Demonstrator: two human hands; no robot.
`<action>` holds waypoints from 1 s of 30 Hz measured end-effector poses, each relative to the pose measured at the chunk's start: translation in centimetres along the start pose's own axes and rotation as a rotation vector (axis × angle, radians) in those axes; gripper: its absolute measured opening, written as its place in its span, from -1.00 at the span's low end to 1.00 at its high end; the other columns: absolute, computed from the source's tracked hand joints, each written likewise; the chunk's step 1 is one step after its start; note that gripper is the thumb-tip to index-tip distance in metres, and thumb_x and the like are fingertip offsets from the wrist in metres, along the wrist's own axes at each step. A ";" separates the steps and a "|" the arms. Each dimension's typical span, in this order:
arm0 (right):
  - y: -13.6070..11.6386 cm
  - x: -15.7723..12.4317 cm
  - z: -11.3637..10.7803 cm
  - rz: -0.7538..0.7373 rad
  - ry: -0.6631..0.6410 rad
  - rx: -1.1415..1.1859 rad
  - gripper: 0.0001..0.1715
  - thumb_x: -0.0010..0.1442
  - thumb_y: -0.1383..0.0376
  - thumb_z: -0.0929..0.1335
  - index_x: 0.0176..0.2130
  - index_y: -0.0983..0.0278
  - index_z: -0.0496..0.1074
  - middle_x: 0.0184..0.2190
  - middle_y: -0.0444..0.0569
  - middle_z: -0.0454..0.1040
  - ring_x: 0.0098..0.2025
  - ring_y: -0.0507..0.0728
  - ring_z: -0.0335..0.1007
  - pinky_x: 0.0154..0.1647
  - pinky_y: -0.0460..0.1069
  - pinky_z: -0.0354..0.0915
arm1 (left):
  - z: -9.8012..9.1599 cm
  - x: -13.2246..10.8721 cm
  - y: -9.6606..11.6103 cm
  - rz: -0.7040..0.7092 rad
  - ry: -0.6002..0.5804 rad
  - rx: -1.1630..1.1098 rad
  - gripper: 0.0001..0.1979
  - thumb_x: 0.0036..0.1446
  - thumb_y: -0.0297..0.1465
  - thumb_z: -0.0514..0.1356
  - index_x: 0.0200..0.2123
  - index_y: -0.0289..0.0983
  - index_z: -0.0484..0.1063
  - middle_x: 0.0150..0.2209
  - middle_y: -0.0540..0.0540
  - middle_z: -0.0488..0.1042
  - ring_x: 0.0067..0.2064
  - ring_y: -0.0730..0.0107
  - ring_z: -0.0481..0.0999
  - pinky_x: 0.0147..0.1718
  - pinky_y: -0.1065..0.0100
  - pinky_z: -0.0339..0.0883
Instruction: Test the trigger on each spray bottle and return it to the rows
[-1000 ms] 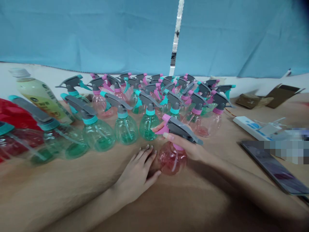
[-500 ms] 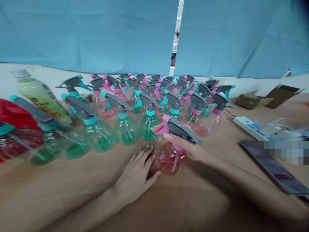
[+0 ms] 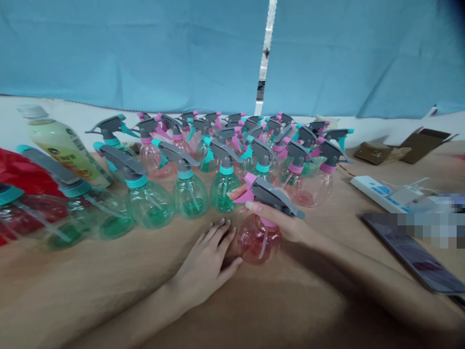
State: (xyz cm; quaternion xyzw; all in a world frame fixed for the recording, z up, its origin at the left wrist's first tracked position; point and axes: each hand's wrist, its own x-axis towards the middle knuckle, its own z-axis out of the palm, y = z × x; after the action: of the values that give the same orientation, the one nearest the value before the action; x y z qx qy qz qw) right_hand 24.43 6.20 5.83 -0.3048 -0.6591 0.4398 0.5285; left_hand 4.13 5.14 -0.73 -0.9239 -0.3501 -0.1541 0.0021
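A pink spray bottle (image 3: 258, 238) with a grey and pink trigger head stands on the tan table (image 3: 109, 271) in front of me. My right hand (image 3: 281, 220) is wrapped round its neck and trigger head. Flat on the table lies my left hand (image 3: 210, 259), fingers stretched out, its fingertips and thumb against the bottle's left side.
Behind stand several green and pink spray bottles (image 3: 189, 186) in rows. A yellowish drink bottle (image 3: 63, 145) and a red bag (image 3: 22, 177) are at the left. At the right lie a white power strip (image 3: 381, 191), a dark tablet (image 3: 410, 252) and open cardboard boxes (image 3: 403, 145). Blue cloth hangs behind.
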 end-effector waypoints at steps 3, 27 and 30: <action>0.1 -0.1 0.0 0.004 -0.005 0.009 -0.85 0.14 0.18 0.39 -0.27 0.17 0.45 -0.15 -0.09 0.49 -0.08 0.14 0.43 0.00 0.10 0.34 | 0.0 0.0 0.0 -0.004 -0.001 -0.002 -0.54 0.25 -0.18 0.08 0.11 -0.35 0.29 0.18 -0.28 0.28 0.20 0.02 0.24 0.11 0.04 0.17; 0.1 0.0 0.1 -0.022 0.001 0.020 -0.83 0.14 0.18 0.40 -0.23 0.17 0.46 -0.17 -0.09 0.48 -0.07 0.14 0.42 0.03 0.12 0.32 | 0.0 0.0 0.0 0.004 0.000 0.004 -0.53 0.26 -0.17 0.06 0.11 -0.36 0.29 0.17 -0.30 0.29 0.20 0.01 0.24 0.11 0.03 0.17; 0.1 0.1 0.1 -0.010 -0.008 0.007 -0.83 0.15 0.16 0.38 -0.25 0.17 0.46 -0.16 -0.09 0.47 -0.11 0.12 0.42 0.00 0.10 0.32 | -0.1 0.0 0.1 0.008 -0.003 0.007 -0.53 0.26 -0.18 0.07 0.11 -0.38 0.29 0.17 -0.31 0.29 0.20 0.02 0.24 0.12 0.04 0.17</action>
State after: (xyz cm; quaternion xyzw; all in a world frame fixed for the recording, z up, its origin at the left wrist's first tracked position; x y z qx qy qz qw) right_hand 24.34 6.30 5.81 -0.2978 -0.6611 0.4407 0.5291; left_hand 4.18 5.10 -0.62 -0.9255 -0.3469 -0.1516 0.0055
